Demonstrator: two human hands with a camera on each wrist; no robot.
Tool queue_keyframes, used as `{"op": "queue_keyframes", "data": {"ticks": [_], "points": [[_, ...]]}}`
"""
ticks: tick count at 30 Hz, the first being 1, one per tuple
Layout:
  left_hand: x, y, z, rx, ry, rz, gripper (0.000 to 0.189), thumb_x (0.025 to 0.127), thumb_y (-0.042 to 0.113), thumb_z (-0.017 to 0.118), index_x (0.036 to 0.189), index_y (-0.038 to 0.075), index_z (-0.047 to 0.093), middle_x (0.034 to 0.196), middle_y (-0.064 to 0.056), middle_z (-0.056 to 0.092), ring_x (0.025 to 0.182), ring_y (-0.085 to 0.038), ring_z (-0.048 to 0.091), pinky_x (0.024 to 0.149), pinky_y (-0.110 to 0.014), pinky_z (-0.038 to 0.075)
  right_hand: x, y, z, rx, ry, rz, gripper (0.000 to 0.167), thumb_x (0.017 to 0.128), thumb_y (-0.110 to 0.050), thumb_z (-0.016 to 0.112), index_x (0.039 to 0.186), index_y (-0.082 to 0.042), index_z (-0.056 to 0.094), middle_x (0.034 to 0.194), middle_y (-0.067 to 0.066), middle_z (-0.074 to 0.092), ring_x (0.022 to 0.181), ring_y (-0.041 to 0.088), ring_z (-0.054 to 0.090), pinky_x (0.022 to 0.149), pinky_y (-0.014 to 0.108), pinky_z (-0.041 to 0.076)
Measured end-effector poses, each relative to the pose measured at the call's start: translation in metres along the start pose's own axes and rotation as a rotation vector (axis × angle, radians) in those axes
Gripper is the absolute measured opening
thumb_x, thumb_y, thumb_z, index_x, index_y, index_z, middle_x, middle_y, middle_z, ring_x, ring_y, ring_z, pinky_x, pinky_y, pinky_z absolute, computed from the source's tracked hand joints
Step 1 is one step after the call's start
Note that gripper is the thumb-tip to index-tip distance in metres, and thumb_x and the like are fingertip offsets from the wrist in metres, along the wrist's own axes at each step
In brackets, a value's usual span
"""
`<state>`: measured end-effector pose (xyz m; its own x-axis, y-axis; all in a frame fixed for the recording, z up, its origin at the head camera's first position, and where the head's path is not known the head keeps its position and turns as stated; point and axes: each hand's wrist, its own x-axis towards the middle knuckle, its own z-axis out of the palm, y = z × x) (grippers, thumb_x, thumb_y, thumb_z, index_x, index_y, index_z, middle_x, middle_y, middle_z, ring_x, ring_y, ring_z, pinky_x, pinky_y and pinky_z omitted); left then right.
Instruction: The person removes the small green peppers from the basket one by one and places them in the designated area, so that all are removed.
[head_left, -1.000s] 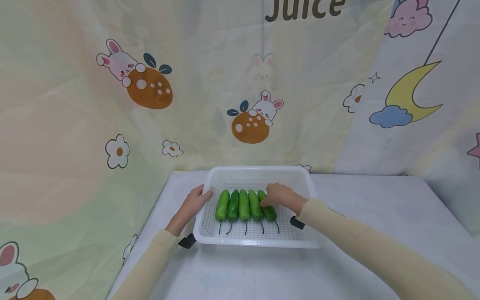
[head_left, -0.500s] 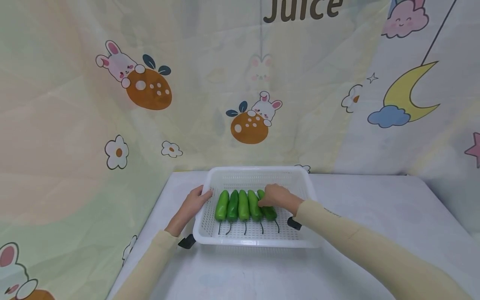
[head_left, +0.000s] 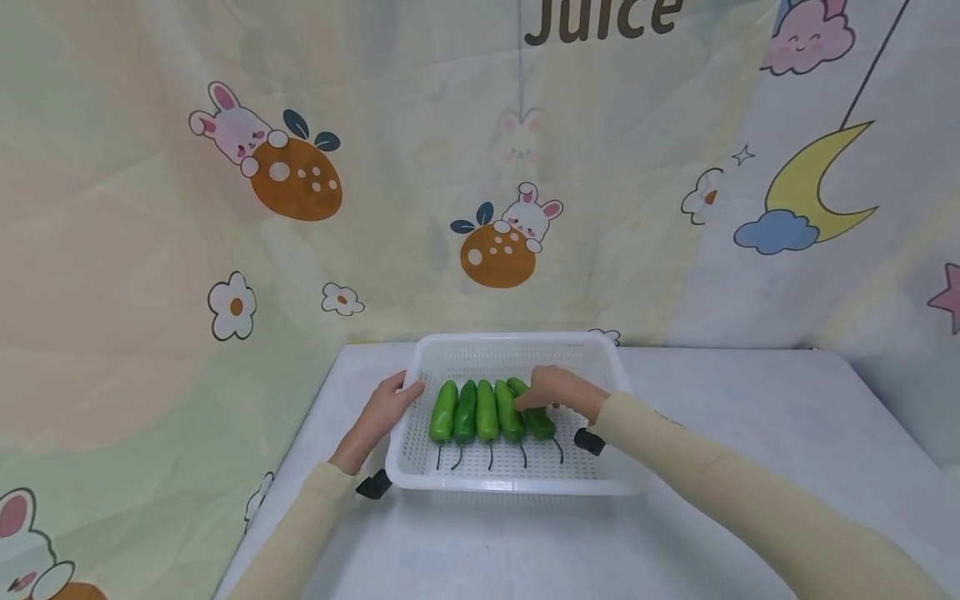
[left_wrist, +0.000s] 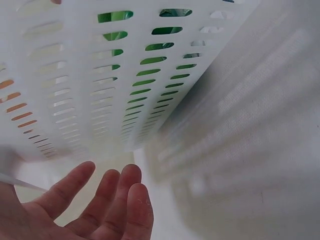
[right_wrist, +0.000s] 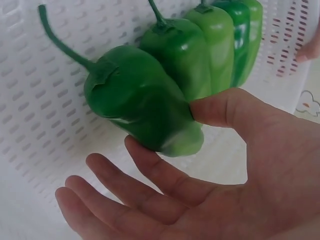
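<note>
Green end pepper, middle hidden behind the right hand from above; just green bits showing through the basket holes in the left wrist view. Leaning more than half a second ago. Inside the basket, pinched by right thumb and pointer finger, well apart from the left hand, holding the basket's side.

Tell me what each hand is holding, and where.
The right hand pinches the rightmost green pepper near its stemless end. The left hand holds the white plastic basket by its left rim.
</note>
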<state>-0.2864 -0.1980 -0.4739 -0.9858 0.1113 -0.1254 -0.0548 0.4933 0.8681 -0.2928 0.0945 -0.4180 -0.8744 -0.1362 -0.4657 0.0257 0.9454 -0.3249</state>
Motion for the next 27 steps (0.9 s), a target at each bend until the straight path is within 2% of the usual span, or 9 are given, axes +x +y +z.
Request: {"op": "queue_keyframes", "data": {"ticks": [5, 11, 19, 27], "points": [[-0.001, 0.000, 0.000, 0.000, 0.007, 0.002, 0.048, 0.103, 0.038, 0.051, 0.143, 0.011, 0.052, 0.118, -0.019, 0.069, 0.085, -0.023, 0.075, 0.065, -0.036, 0.065, -0.003, 0.002, -0.009, 0.020, -0.052, 0.021, 0.042, 0.089, -0.042, 0.067, 0.105, -0.003, 0.062, 0.110, 0.019, 0.069, 0.099, 0.034, 0.067, 0.082, 0.048, 0.062], [-0.003, 0.004, 0.000, -0.004, 0.005, -0.002, 0.048, 0.104, 0.037, 0.051, 0.144, 0.011, 0.050, 0.119, -0.020, 0.069, 0.086, -0.024, 0.075, 0.065, -0.037, 0.065, -0.007, 0.008, -0.021, 0.063, -0.101, -0.002, 0.046, 0.088, -0.047, 0.065, 0.104, -0.003, 0.065, 0.107, 0.019, 0.071, 0.095, 0.034, 0.070, 0.082, 0.047, 0.063], [-0.002, 0.003, 0.000, 0.002, 0.009, -0.009, 0.049, 0.103, 0.037, 0.051, 0.145, 0.011, 0.050, 0.119, -0.020, 0.069, 0.085, -0.023, 0.075, 0.065, -0.037, 0.065, -0.014, 0.019, -0.039, 0.276, -0.241, -0.030, 0.052, 0.088, -0.044, 0.063, 0.119, -0.002, 0.064, 0.117, 0.021, 0.069, 0.105, 0.037, 0.069, 0.086, 0.046, 0.063], [-0.002, 0.002, 0.001, 0.000, 0.014, -0.005, 0.050, 0.103, 0.037, 0.051, 0.146, 0.011, 0.049, 0.122, -0.020, 0.068, 0.087, -0.024, 0.075, 0.066, -0.037, 0.065, -0.019, 0.031, -0.055, 0.426, -0.324, -0.058, 0.050, 0.090, -0.043, 0.062, 0.120, -0.004, 0.064, 0.113, 0.017, 0.070, 0.102, 0.032, 0.067, 0.088, 0.045, 0.062]]}}
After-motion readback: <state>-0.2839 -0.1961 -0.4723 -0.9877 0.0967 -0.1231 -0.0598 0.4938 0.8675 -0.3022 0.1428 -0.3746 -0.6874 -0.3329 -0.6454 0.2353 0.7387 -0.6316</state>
